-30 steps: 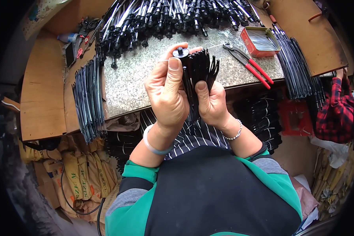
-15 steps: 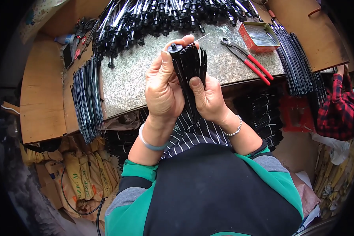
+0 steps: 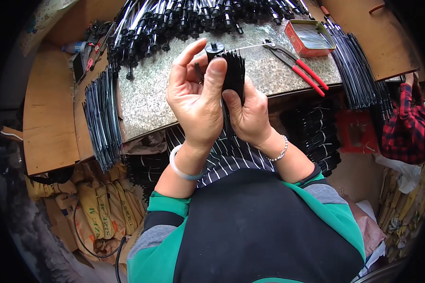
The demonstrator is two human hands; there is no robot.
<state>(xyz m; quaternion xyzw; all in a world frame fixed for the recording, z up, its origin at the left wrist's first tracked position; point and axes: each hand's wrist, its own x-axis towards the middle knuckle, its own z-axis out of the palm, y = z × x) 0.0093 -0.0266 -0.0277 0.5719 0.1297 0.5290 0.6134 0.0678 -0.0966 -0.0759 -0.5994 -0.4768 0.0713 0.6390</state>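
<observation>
Hands raised together over the near edge of a speckled grey stone-topped bench point(image 3: 146, 104), both closed on one bundle of thin black metal ribs point(image 3: 233, 70)

Left hand point(image 3: 196, 101) palm toward the camera, thumb pressed against the upper left side of the bundle, forefinger curled up beside a small black round plastic hub point(image 3: 215, 47) at the top of the ribs; pale translucent bangle point(image 3: 180, 166) around that wrist

Right hand point(image 3: 250, 115) wrapped around the lower part of the same bundle from the right, thumb laid up the front of it, beaded silver bracelet point(image 3: 279, 151) at the wrist

Bundle upright, held just above the bench edge, lower ends hidden between the palms; fine bright wire point(image 3: 248, 46) running from the hub toward the right

Further back on the bench, red-handled pliers point(image 3: 300, 66) lying slantwise, just beside a red rectangular open tin point(image 3: 310, 37) with thin pins inside

Heap of black rods with plastic fittings point(image 3: 193, 16) along the far side of the bench, well apart from the hands

Flat sheaf of black ribs point(image 3: 101, 118) on the wooden board at the left, another sheaf of long black ribs point(image 3: 359, 70) at the right

Red and black checked cloth point(image 3: 408, 122) hanging at the far right; yellowish printed sacks point(image 3: 99, 207) on the floor at the lower left
</observation>
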